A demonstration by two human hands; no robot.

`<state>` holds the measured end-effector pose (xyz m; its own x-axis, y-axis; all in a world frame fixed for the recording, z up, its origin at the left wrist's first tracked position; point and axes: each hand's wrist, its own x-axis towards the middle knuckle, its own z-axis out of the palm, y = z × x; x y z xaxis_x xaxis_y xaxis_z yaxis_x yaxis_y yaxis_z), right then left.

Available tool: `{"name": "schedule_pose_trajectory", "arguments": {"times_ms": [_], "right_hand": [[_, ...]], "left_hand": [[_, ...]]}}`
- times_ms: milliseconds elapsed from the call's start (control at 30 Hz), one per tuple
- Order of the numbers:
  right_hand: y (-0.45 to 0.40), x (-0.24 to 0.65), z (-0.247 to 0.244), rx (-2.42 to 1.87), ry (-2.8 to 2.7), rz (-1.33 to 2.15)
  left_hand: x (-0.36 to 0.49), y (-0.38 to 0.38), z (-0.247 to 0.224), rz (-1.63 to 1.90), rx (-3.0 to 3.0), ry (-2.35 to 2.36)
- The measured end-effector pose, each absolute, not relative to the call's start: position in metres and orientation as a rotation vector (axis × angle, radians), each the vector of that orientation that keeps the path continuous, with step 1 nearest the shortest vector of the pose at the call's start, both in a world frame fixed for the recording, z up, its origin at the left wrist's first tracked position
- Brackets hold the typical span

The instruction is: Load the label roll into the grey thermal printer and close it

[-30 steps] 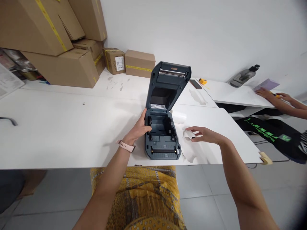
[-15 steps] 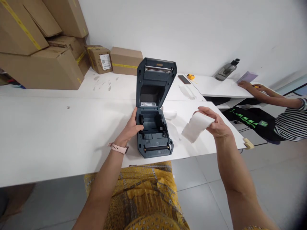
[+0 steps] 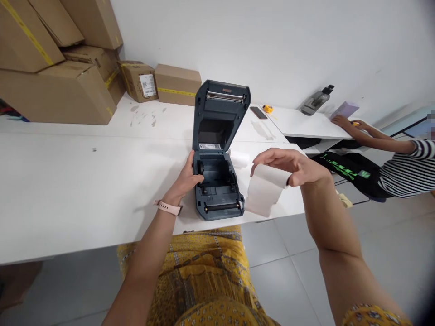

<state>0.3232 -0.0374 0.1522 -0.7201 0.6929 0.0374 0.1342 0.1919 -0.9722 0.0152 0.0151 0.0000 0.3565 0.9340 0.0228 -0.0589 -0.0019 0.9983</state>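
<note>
A dark grey label printer stands at the table's front edge with its lid raised and its inner bay visible. My left hand grips the printer's left side, thumb over the rim. To the right of the printer, my right hand holds a small roll of white paper by its ends, with a loose strip hanging down toward the printer's front corner. Behind that roll, another white paper roll lies on the table, partly hidden by the printer.
Cardboard boxes are stacked at the back left of the white table. A phone, yellow tape measure and bottle lie or stand behind. At the right, another person's hands touch a purple box.
My right hand has moved left with the paper roll, closer to the printer, and turned it. My left hand keeps its hold on the printer.
</note>
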Motion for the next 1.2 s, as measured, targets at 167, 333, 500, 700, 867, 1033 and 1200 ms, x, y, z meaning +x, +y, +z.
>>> {"name": "schedule_pose_trajectory", "arguments": {"times_ms": [167, 333, 500, 700, 867, 1033, 1200], "right_hand": [[-0.03, 0.289, 0.152, -0.941, -2.099, 1.486], [-0.014, 0.244, 0.152, -1.436, -2.284, 1.406], [0.009, 0.207, 0.135, -1.675, -2.718, 0.861], [0.02, 0.197, 0.112, -1.496, -3.065, 0.647], [0.026, 0.213, 0.104, -1.182, -3.19, 0.835], [0.03, 0.218, 0.101, -1.23, -3.133, 0.892], [0.032, 0.222, 0.093, -1.115, -2.984, 0.962]], "left_hand": [[0.016, 0.017, -0.003, 0.976, 1.315, 0.898], [0.017, 0.017, -0.003, 0.974, 1.284, 0.91], [0.017, 0.014, 0.002, 0.952, 1.275, 0.917], [0.015, 0.013, 0.002, 0.967, 1.297, 0.891], [0.014, 0.013, 0.0, 0.951, 1.286, 0.907], [0.016, 0.017, -0.008, 0.978, 1.278, 0.891], [0.018, 0.016, -0.011, 0.97, 1.288, 0.893]]}}
